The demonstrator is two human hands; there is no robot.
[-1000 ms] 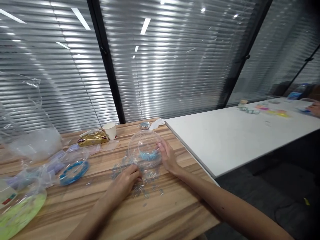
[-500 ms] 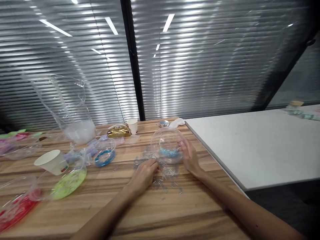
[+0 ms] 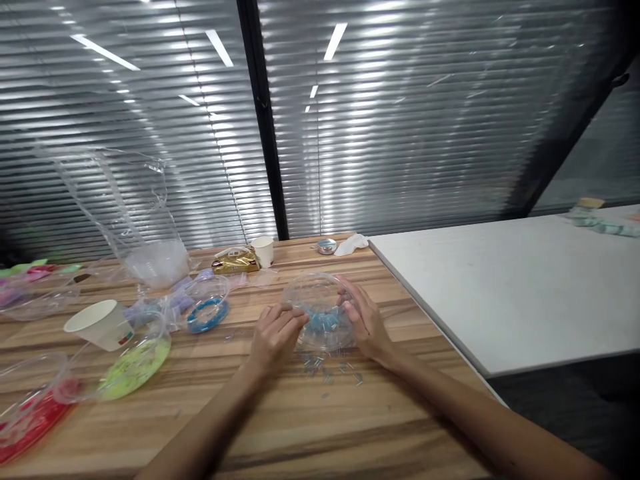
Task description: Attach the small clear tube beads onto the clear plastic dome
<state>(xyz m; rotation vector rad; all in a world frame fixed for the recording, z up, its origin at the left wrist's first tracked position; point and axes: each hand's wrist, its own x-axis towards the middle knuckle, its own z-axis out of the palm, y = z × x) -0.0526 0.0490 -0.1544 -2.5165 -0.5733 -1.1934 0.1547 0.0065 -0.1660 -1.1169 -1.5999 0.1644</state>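
Observation:
A clear plastic bowl [image 3: 320,287] with light-blue pieces [image 3: 324,323] in it is tilted just above the wooden table. My right hand [image 3: 367,323] is closed on the bowl's right side, fingertips around its rim. My left hand [image 3: 277,333] is at the bowl's left side, its fingers pressed together with the tips over the bowl's edge. Whatever those fingertips hold is hidden. Small clear tube-like bits [image 3: 320,365] lie scattered on the table below the bowl, some seen through it.
To the left are clear containers with blue rings [image 3: 207,315], yellow-green pieces [image 3: 135,367] and red pieces [image 3: 37,427], a paper cup [image 3: 100,325] and a large clear bag [image 3: 157,262]. A gold packet [image 3: 235,261] stands behind. A white tabletop [image 3: 500,287] adjoins at right.
The bowl has come left and nearer to me with my right hand. My left hand has gone from the scattered bits up to the bowl's left side.

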